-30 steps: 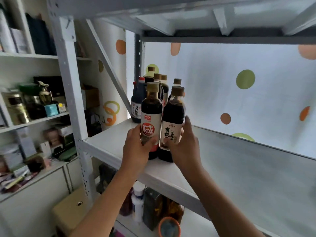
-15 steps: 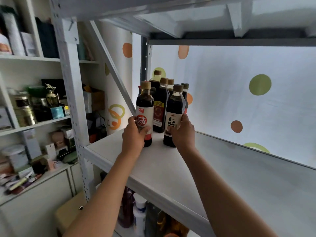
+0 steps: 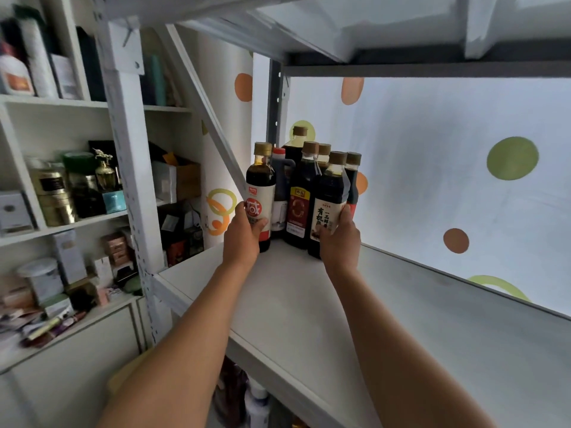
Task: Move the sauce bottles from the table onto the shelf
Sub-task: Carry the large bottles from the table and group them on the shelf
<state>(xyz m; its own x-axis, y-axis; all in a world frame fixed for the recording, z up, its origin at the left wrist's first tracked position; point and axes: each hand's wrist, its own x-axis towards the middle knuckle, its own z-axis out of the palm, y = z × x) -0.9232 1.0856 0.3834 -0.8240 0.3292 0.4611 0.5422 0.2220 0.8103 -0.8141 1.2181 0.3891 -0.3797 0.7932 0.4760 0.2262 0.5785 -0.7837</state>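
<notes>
My left hand [image 3: 244,234] grips a dark sauce bottle with a white and red label [image 3: 260,196]. My right hand [image 3: 339,240] grips a dark sauce bottle with a cream label and black characters [image 3: 329,202]. Both bottles stand upright on the white shelf [image 3: 309,304], at its far left corner. Right behind them stands a cluster of several dark sauce bottles [image 3: 301,193] with brown caps, one of them red-capped. The held bottles touch or nearly touch this cluster.
A grey upright post [image 3: 276,100] and a diagonal brace [image 3: 204,109] frame the corner. The shelf above [image 3: 370,32] hangs low. To the left, a white cabinet [image 3: 61,180] holds jars and boxes. More bottles [image 3: 256,403] stand on the level below.
Both hands have pushed their bottles further back along the shelf, from near the front edge into the corner beside the other bottles.
</notes>
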